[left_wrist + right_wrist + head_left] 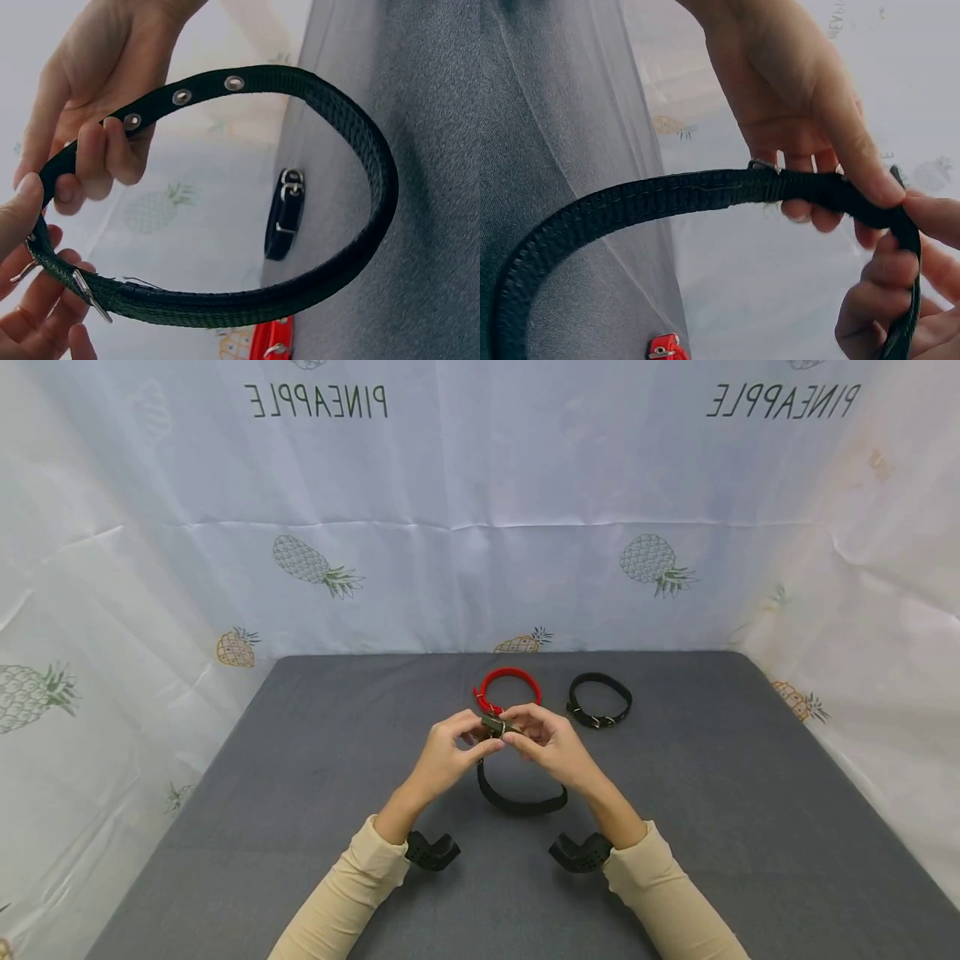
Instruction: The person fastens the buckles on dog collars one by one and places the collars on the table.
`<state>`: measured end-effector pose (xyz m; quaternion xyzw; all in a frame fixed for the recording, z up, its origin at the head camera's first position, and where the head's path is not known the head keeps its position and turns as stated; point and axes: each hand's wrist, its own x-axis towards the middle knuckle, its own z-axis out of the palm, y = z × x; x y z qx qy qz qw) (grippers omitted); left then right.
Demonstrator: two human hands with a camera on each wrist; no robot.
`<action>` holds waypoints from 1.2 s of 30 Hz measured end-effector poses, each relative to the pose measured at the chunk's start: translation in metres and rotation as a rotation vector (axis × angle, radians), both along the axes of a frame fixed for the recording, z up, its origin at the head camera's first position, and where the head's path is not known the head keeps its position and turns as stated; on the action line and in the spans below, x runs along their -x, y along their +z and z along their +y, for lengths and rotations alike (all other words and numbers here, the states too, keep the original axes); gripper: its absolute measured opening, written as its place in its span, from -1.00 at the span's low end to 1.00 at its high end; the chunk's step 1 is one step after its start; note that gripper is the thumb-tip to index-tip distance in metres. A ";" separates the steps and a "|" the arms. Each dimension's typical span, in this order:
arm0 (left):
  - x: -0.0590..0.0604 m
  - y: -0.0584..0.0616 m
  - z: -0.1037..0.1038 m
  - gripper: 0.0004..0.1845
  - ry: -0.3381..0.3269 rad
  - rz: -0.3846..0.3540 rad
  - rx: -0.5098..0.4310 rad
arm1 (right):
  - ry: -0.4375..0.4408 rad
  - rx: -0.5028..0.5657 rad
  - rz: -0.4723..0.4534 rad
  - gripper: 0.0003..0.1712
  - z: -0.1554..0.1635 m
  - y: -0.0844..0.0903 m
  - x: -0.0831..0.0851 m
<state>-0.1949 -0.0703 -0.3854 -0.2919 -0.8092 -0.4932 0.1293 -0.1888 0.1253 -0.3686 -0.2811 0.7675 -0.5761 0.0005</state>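
A dark green-black collar (521, 808) hangs as a loop from both hands above the grey table. My left hand (442, 758) pinches its buckle end between thumb and fingers. Metal rings (91, 295) sit on that part of the strap. My right hand (557, 750) pinches the other end, where eyelets (182, 97) run along the strap. The thumbs nearly meet where the two ends come together. Whether the strap end passes through the buckle is hidden by the fingers. Behind the hands lie a red collar (512, 671) and a black collar (600, 677).
The grey table (337, 877) reaches back to a white curtain (450, 585) printed with pineapples. Black wrist mounts (432, 852) sit on both forearms, just past the cream sleeves (352, 885). The red and black collars lie near the table's back edge.
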 end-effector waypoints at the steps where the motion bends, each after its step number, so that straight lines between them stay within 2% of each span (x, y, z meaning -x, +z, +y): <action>1: 0.000 -0.001 0.001 -0.87 0.002 -0.006 0.006 | -0.005 -0.007 -0.007 -0.65 -0.001 0.000 0.000; 10: -0.002 -0.004 0.006 -0.88 -0.016 -0.015 0.031 | -0.065 -0.020 0.017 -0.76 -0.003 -0.002 -0.002; 21: -0.005 -0.001 0.004 -0.64 -0.048 -0.086 -0.049 | -0.128 0.006 0.031 -0.82 0.002 0.001 0.000; 29: -0.004 -0.001 0.002 -0.59 -0.010 -0.055 -0.106 | -0.108 0.014 0.031 -0.82 0.004 0.001 0.000; 36: -0.002 0.000 0.002 -0.56 -0.010 0.023 -0.148 | -0.092 0.013 0.020 -0.79 0.006 0.001 0.001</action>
